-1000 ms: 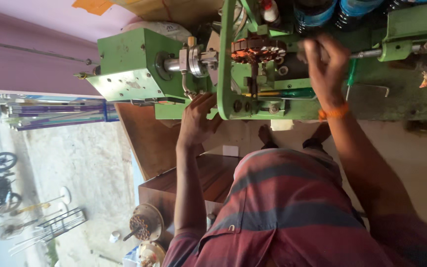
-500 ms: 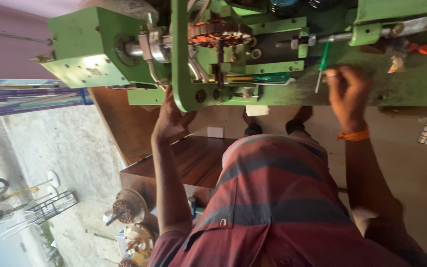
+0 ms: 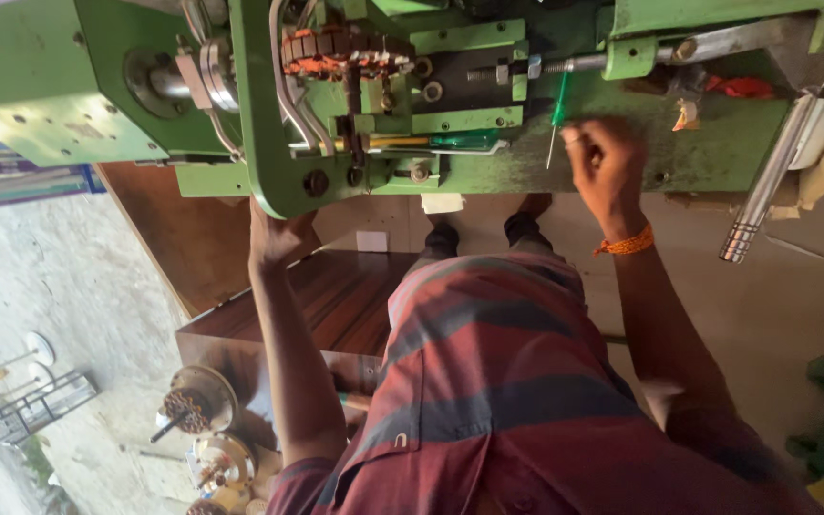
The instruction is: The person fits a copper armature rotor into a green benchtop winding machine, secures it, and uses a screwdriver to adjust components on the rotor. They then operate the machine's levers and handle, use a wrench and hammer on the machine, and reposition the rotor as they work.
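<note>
A green winding machine (image 3: 69, 86) fills the top of the view. A copper-wound armature (image 3: 336, 52) is clamped in its curved frame (image 3: 259, 143). My left hand (image 3: 277, 234) presses against the lower edge of that frame, fingers spread, holding nothing. My right hand (image 3: 603, 162), with an orange band at the wrist, lies on the machine's green bed to the right of the armature. Its fingers are pinched on a thin green-handled tool (image 3: 558, 110) that stands beside a threaded rod (image 3: 503, 72). My striped shirt and both feet show below.
A brown wooden table (image 3: 336, 296) stands under the machine by my legs. Several wound armatures (image 3: 193, 408) lie on the ground at lower left. A shiny metal lever (image 3: 765, 191) sticks out at the right, near a red scrap (image 3: 741, 88).
My right hand has come away from the armature and moved right onto the machine bed, now pinching the green tool. My left hand has stayed at the frame's edge. The view has shifted.
</note>
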A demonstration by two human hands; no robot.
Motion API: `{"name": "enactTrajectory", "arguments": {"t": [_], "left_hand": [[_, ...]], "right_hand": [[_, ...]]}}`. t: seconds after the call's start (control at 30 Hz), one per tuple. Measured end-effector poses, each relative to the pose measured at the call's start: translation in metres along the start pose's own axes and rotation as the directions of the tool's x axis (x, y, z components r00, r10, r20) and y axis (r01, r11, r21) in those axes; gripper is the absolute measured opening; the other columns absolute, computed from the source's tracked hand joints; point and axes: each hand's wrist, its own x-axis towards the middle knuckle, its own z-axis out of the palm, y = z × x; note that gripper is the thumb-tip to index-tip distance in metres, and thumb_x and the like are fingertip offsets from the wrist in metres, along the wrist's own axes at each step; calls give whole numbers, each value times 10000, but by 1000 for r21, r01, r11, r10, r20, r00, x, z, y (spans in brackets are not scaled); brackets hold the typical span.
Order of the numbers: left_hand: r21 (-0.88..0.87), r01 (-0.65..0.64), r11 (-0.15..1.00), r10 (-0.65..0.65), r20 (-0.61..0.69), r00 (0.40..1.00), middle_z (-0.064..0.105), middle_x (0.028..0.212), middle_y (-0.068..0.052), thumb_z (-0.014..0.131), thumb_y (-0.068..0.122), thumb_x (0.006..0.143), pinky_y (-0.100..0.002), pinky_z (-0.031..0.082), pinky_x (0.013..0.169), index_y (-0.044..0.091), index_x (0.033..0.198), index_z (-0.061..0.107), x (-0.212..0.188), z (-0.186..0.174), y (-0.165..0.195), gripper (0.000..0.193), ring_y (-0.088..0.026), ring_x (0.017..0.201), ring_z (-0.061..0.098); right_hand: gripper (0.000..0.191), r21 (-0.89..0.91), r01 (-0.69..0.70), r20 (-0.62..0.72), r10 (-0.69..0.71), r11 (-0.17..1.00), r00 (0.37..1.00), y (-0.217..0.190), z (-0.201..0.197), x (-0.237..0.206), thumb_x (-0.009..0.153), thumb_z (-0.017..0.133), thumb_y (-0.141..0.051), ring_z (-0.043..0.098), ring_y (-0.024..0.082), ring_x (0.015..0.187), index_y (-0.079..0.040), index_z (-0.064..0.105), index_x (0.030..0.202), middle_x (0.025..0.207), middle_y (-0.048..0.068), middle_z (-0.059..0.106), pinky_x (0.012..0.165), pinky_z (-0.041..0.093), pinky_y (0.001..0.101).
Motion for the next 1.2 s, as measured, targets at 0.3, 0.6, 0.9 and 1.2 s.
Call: {"name": "enactTrajectory", "arguments": {"t": [0.3,0.6,0.9,1.2], "left_hand": [[-447,187,875,-184,49,982,631,1286,-169,769,120,800,-530,328,1134,-24,1278,617,16,3,7,522,-318,1275,540],[-228,62,972,-52,52,997,637,1241,-141,742,189,829,-454,427,1061,53,1228,661,35,-21,21,430,-378,1152,526],[-232,24,972,-14,46,999,645,1280,-108,743,241,856,-445,447,1029,62,1242,630,31,-28,21,440,-356,1157,543],[-190,-12,982,29,84,996,619,1284,-118,773,235,817,-456,467,996,63,1275,626,23,-35,18,511,-378,1141,526]], "right_hand": [[272,-424,536,107,-548,729,830,-91,62,-16,958,769,-178,558,292,1133,-157,694,1219,1184,69,601,961,466,434],[187,-591,578,257,-548,562,796,-146,60,-16,999,750,-175,553,227,1050,-156,632,1143,1117,-21,655,917,407,418],[411,-629,596,176,-656,499,734,-167,66,-27,860,768,-235,547,292,1046,-151,649,1244,1069,51,614,901,434,481],[248,-677,578,198,-643,456,739,-154,65,-32,908,736,-105,572,273,1014,-129,687,1150,1016,43,591,882,471,427]]}}
